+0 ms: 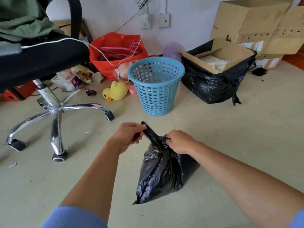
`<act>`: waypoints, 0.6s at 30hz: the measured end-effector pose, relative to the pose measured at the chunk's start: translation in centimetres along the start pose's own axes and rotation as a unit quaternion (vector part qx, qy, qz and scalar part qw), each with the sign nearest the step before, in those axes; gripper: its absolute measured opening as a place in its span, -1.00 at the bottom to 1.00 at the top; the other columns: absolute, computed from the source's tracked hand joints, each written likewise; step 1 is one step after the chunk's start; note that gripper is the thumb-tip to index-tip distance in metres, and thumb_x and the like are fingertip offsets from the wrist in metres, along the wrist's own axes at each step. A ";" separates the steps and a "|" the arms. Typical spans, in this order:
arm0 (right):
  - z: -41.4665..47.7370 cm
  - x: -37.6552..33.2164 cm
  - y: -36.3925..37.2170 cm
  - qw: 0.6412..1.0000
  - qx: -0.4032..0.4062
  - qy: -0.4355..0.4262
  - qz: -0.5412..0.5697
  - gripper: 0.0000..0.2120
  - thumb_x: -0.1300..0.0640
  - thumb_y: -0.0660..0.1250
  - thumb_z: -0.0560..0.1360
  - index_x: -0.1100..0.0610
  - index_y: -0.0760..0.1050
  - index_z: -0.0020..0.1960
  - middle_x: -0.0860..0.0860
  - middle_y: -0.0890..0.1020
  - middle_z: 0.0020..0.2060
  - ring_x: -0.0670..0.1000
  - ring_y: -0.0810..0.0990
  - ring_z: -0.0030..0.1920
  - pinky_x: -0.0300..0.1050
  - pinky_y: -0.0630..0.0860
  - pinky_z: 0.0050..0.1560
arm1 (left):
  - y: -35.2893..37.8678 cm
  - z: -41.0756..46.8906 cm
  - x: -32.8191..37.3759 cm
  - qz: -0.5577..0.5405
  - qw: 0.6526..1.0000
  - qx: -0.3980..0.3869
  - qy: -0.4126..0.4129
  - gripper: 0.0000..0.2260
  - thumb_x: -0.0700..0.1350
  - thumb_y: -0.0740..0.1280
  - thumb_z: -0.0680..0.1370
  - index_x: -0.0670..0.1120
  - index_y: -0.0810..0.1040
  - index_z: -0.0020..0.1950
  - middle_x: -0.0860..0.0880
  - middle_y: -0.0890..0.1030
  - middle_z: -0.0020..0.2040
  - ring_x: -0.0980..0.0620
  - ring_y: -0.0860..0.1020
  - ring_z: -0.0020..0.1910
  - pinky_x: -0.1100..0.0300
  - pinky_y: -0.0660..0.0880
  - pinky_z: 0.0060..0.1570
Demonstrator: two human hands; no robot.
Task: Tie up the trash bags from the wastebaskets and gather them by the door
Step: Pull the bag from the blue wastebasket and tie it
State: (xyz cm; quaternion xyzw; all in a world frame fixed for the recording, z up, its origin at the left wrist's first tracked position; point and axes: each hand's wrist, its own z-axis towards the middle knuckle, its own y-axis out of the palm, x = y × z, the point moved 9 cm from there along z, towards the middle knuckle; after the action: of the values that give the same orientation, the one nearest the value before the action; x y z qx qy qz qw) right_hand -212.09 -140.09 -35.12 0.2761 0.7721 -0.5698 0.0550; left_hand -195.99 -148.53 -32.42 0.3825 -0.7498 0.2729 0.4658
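A black trash bag rests on the pale floor in front of me, its top gathered into a twisted neck. My left hand is shut on one black strip of the bag's top, pulled up and to the left. My right hand grips the other part of the neck just right of it. Behind the bag stands a blue perforated wastebasket, upright, with no bag showing inside it.
An office chair with chrome legs stands at the left. A yellow plush duck, a red bag of hangers, a bag-wrapped cardboard box and stacked cartons line the wall.
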 end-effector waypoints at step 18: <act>0.5 -0.1 0.6 0.956 -0.040 -0.005 0.290 -0.72 -0.09 0.20 0.58 0.09 0.49 -0.15 0.03 0.57 -0.30 -0.07 0.56 -0.37 -0.19 0.46 -0.30 | 2.7 -0.9 -3.5 0.264 0.955 -0.107 -0.081 -0.51 0.21 0.41 0.44 -0.25 0.60 -0.01 -0.17 0.63 -0.31 0.04 0.53 -0.49 0.14 0.51 -0.35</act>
State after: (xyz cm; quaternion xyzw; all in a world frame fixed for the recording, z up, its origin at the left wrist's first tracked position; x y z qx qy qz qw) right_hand -211.83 -140.40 -35.80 0.4832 0.6802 -0.4996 0.2327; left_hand -196.79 -145.20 -35.36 0.1397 -0.8839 0.2727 0.3533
